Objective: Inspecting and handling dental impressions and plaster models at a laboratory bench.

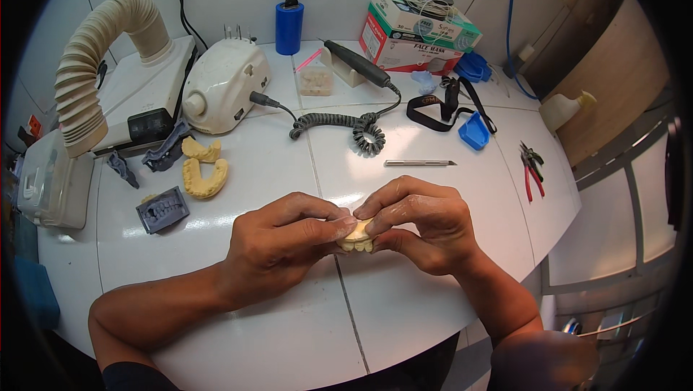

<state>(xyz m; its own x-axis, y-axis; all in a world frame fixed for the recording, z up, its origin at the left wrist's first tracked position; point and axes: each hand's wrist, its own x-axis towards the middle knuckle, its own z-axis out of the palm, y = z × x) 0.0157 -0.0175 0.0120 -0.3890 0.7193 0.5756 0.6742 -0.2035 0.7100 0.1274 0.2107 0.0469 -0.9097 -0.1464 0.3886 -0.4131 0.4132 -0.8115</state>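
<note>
Between both hands, above the near middle of the white table, I hold a small pale-yellow dental model [356, 242] with a row of teeth along its lower side. My left hand [285, 239] grips its left end, thumb and fingers closed around it. From the other side my right hand [422, 221] pinches the right end, its fingertips on the upper face. White dust coats the fingers. Fingers cover much of the model. Beyond the hands a silver craft knife [420, 163] lies on the table, its blade pointing right.
At left sit yellow dental casts [205, 179], a grey tooth mould [163, 210] and a ribbed suction hose [79, 66]. A white control unit [227, 86] connects to a black handpiece [357, 64] by coiled cord. Red-handled pliers [533, 173] and a blue tray [474, 132] lie right.
</note>
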